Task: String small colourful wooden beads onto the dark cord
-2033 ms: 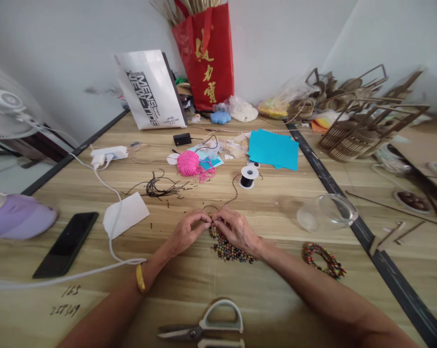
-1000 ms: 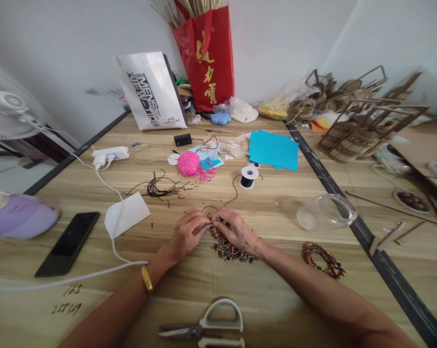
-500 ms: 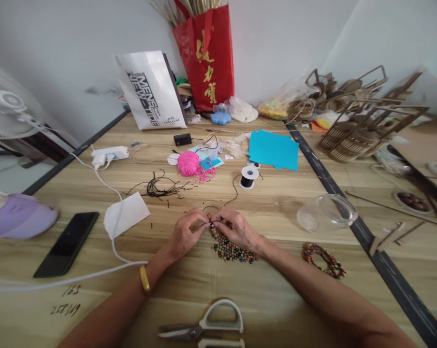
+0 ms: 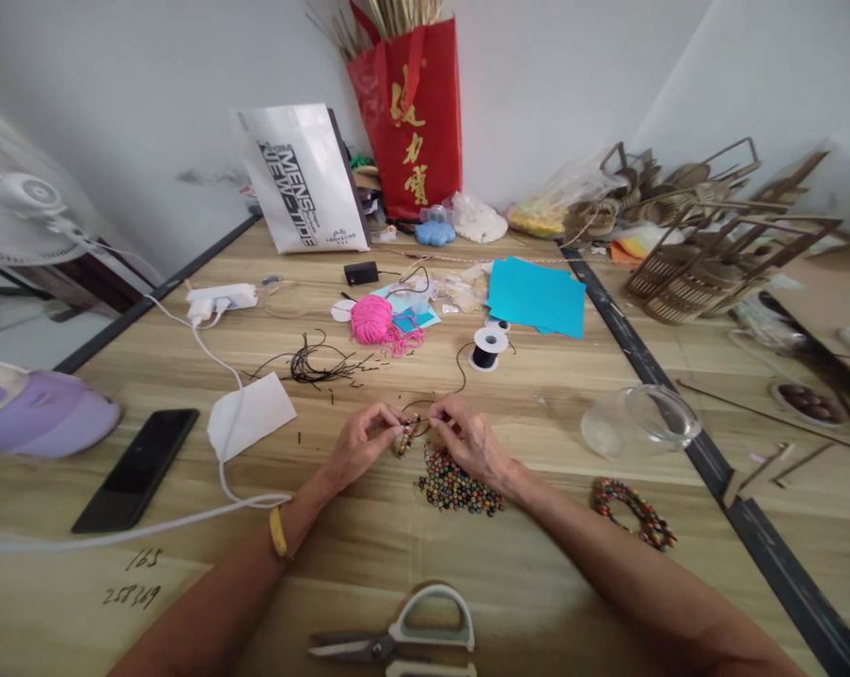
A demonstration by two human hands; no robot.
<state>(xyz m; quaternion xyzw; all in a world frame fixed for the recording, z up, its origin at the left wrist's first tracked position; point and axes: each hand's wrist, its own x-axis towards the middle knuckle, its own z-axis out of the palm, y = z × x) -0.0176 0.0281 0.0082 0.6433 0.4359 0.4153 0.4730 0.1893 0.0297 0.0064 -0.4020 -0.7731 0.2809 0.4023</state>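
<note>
Between my hands is a short string of coloured beads (image 4: 406,436) on black cord. My left hand (image 4: 363,440) pinches the bead string at its upper end, and the beads hang below the fingertips. Thumb and finger of my right hand (image 4: 467,435) are closed on the black cord (image 4: 425,404), a little to the right of the beads. A pile of loose coloured beads (image 4: 460,484) lies under and beside my right hand. Behind the hands stands a white spool of black cord (image 4: 486,349), with cord running from it toward them.
Scissors (image 4: 397,639) lie at the near edge. Finished bead strands (image 4: 633,512) and a clear jar (image 4: 654,421) are at right. Cut black cords (image 4: 316,362), pink yarn (image 4: 372,320) and blue sheets (image 4: 536,297) lie farther back. A phone (image 4: 135,470) and white cable (image 4: 149,541) are at left.
My hands have moved apart; the right one shifted right along the cord. The bead string now hangs from my left fingers, clear of the loose pile. The view shifted slightly.
</note>
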